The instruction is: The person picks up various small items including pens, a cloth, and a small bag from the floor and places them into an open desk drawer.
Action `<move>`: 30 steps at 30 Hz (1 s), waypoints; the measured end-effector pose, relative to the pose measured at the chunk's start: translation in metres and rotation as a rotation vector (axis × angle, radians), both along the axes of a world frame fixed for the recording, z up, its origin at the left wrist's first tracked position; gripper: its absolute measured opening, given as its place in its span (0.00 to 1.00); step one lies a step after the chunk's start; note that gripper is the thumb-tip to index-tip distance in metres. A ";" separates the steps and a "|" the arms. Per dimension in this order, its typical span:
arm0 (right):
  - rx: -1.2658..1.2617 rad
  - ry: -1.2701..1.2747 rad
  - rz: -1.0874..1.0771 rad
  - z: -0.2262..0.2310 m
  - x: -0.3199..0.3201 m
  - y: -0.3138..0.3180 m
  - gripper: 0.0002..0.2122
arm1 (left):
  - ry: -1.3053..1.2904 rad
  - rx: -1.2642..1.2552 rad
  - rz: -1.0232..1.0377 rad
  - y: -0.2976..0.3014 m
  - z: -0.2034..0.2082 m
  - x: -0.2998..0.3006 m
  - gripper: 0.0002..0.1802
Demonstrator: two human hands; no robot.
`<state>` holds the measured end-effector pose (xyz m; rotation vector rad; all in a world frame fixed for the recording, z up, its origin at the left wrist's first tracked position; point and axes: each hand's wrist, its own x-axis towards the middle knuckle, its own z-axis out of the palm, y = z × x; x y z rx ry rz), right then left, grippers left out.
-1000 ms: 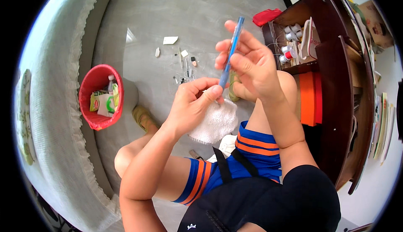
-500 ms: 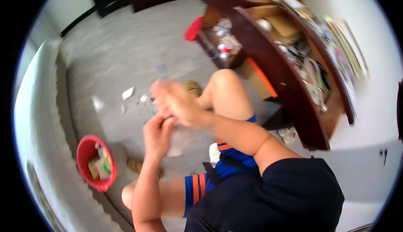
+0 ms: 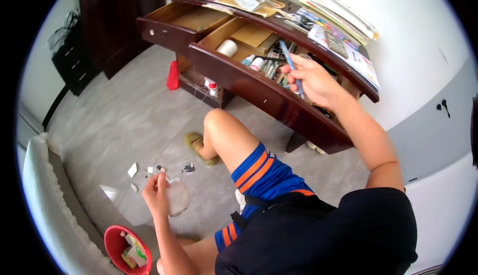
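Observation:
My right hand (image 3: 314, 81) is closed around a blue pen (image 3: 291, 61), held tilted over the open right-hand drawer (image 3: 234, 74) of the dark red desk. Below the pen, the drawer holds several pens and markers (image 3: 271, 66), two small pink-and-white bottles and a white cylinder (image 3: 227, 48). Low on the left, my left hand (image 3: 156, 194) has its fingers pinched together above the floor. Whatever it holds, if anything, is too small to make out. A pale, see-through sheet (image 3: 178, 198) shows right beside it; I cannot tell whether the two touch.
Another drawer (image 3: 191, 18) stands open at the left. Papers and a phone (image 3: 336, 44) lie on the desk top. White scraps (image 3: 132, 170) and dark bits (image 3: 188, 169) litter the floor. A red bin (image 3: 115, 240) with rubbish stands by the bed (image 3: 55, 200).
My hands were together in front of me and are now apart. The right one has moved right, over the drawer, with the pen; the left one is lower. My view has swung toward the desk.

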<state>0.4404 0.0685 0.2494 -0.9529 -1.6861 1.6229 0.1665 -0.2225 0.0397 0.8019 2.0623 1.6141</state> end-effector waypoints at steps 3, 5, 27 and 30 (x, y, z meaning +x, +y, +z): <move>-0.290 -0.107 -0.094 -0.052 0.007 0.062 0.07 | 0.065 -0.086 -0.024 -0.010 -0.014 -0.006 0.12; -0.317 -0.073 -0.081 -0.061 0.002 0.072 0.07 | 0.267 -0.146 -0.022 -0.014 -0.024 -0.011 0.12; 0.431 -0.744 0.983 -0.420 -0.368 -0.079 0.12 | 0.412 -0.721 -0.462 -0.046 -0.044 0.020 0.07; 0.547 -0.779 0.911 -0.519 -0.396 -0.086 0.11 | 0.262 -0.686 -0.481 -0.036 -0.053 0.026 0.04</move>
